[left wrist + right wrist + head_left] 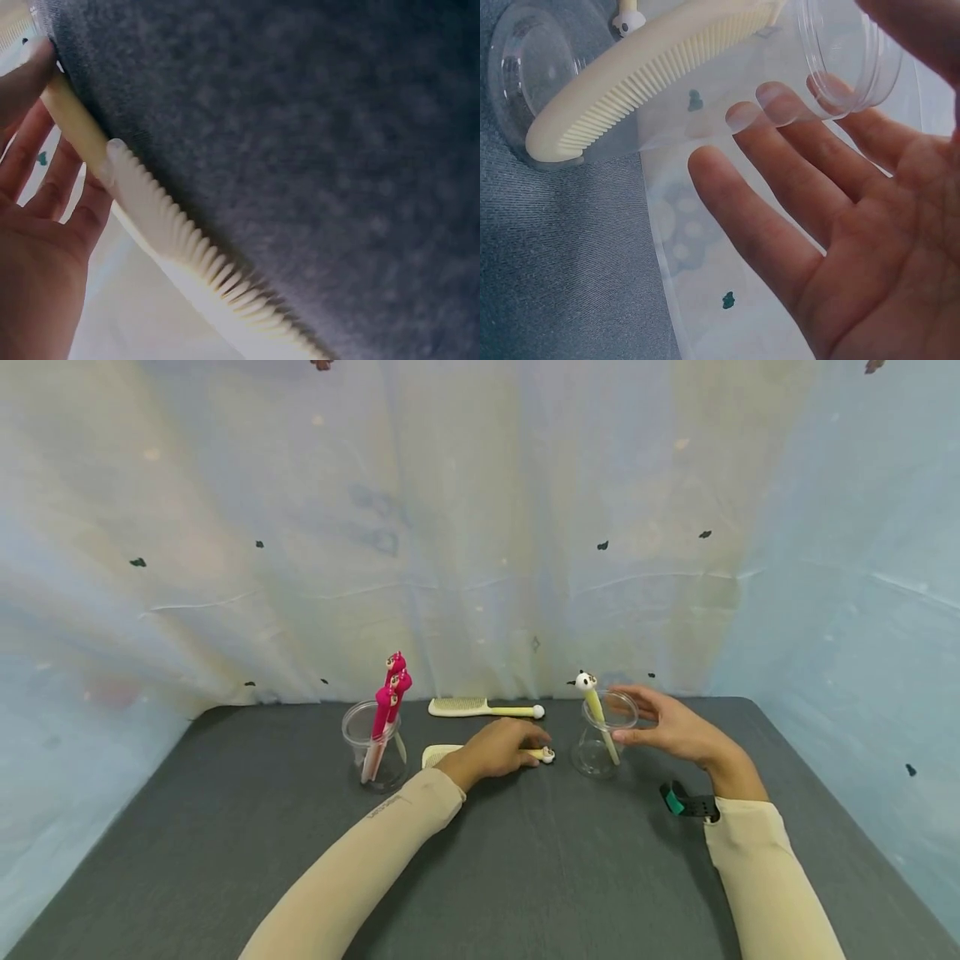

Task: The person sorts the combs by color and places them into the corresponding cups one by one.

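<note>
With its thumb and fingers on either side, my left hand (495, 747) pinches the yellow handle of a cream comb (439, 754). That comb lies along the table, and the left wrist view shows its teeth (217, 270) against the dark cloth. My right hand (678, 728) holds a clear plastic jar (592, 767) near its rim, thumb in front and fingers (795, 217) along the far wall. Inside this upright jar leans another cream comb (637, 75), teeth end down, its panda-topped handle (592, 700) sticking out above the rim.
Behind my left hand lies a further cream comb (461, 707) with a round white end. To the left stands a second clear jar (358, 727) holding several combs with pink figure-topped handles (393, 693). A pale curtain (480, 610) hangs along the table's back edge.
</note>
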{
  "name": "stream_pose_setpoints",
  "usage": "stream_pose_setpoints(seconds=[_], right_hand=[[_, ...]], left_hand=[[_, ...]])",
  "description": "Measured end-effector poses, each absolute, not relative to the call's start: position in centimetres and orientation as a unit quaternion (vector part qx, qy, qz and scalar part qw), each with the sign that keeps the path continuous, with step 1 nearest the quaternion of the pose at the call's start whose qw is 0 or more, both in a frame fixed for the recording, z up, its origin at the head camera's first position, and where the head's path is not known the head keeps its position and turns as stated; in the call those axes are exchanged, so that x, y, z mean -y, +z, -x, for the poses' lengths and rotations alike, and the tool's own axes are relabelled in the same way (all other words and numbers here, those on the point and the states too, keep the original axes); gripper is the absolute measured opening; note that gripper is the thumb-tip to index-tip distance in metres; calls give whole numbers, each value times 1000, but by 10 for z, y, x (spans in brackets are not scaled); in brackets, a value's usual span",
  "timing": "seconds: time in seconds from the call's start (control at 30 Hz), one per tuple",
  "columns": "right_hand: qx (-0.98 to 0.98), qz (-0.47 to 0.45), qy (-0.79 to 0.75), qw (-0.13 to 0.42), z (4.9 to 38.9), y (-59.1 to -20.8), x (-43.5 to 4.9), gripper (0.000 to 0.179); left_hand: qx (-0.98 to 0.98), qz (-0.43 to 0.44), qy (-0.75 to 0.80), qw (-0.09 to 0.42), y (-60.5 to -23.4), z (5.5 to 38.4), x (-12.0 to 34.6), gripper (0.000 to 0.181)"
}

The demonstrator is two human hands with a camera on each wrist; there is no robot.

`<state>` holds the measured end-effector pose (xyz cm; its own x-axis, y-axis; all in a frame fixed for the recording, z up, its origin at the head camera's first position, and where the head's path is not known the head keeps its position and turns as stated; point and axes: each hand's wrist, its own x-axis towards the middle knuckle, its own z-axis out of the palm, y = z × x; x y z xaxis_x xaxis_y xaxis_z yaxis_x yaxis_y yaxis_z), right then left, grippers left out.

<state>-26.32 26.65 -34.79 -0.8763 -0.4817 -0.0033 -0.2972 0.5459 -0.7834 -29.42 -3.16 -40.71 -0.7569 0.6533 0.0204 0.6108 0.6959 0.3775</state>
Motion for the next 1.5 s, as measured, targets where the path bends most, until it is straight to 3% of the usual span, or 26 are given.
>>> stream_pose_setpoints(seconds=[0.47,1.07,1.5], right_hand=[[-871,228,-421,107,259,-344,-271,74],[-866,238,-426,110,263,-346,-267,74],[-864,238,-429,113,263,-346,-265,74]], left_hand=[[-903,-357,229,64,-405,296,23,31],[-909,-307,269,88,-400,287,29,29],[-880,-320,347,53,-391,278,32,28]])
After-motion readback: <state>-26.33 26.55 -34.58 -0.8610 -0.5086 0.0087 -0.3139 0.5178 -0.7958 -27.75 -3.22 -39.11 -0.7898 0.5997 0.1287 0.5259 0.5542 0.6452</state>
